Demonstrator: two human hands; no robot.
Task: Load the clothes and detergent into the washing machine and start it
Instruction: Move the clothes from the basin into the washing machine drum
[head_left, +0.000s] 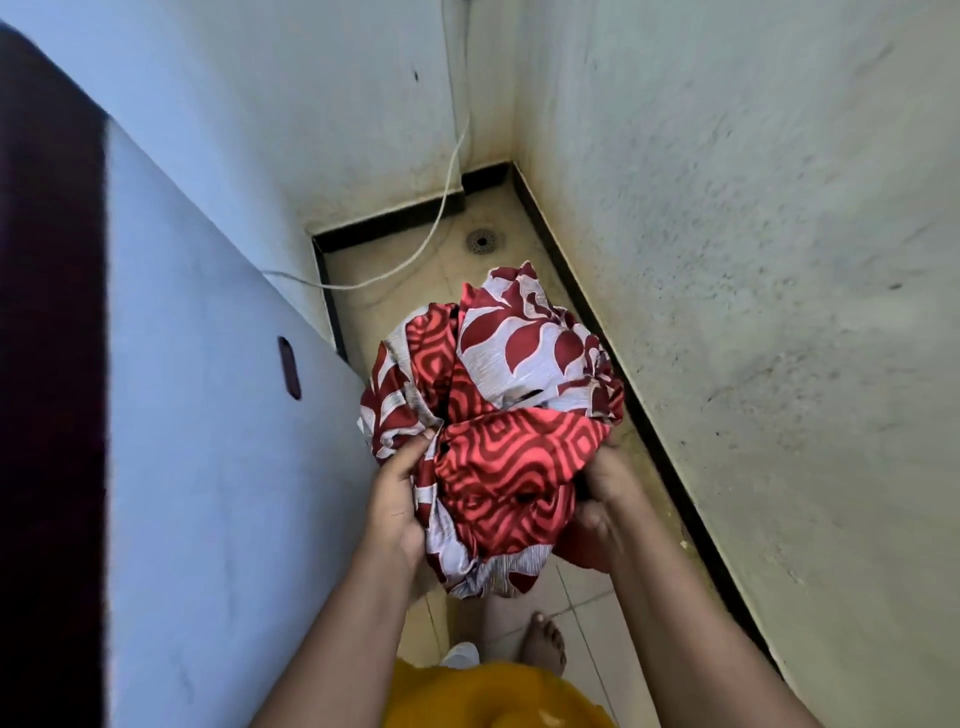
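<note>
since no drum opening or detergent shows in view, loading is prob. not yet done, and the risks run big to small. the rough wall (753, 260) on the right and the white panel (208, 441) on the left squeeze the space, so a swing of the load could rub wall grime onto the cloth. the floor (410, 275) looks stained, so a dropped fold would pick that up. the clothes bundle (498, 410) is bulky and loose, w/ a tail hanging below the hands, so a piece could slip out mid-carry. the white cable (448, 202) trails low from the wall to behind the panel, where a hanging fold or the bare foot (543, 642) could snag it.

materials: the wall is pitted, speckled off-white plaster. the panel is smooth, flat and pale, maybe the machine's side, can't tell. the floor is glossy beige tile w/ black skirting. the bundle hangs in mid air betw. panel and wall; it is thin fabric, red swirl print plus grey-white w/ red leaf shapes, crumpled into a soft ball that will sag. the left hand (397, 499) grips its left edge, fingers curled into the cloth. the right hand (605, 493) holds its right side from below, fingertips hidden in folds. a round metal drain (484, 240) sits in the corner, and a dark oval slot (289, 368) is cut in the panel.
</note>
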